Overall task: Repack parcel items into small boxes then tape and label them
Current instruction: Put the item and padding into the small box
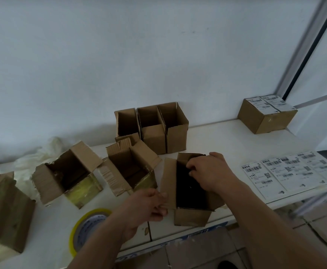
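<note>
A small open cardboard box (192,216) stands near the table's front edge with a black item (188,193) inside it. My right hand (209,171) reaches over the box's far side, fingers curled on the black item at the top. My left hand (151,204) pinches the box's left flap (168,183). A roll of yellow-edged tape (85,228) lies on the table, partly hidden by my left forearm. A sheet of shipping labels (287,171) lies to the right.
Two torn open boxes (67,175) (127,171) sit left of the hands, with another box (5,210) at the far left. Three empty small boxes (153,129) stand against the wall. A sealed, labelled box (265,117) sits at the back right. Crumpled white plastic (34,160) lies behind.
</note>
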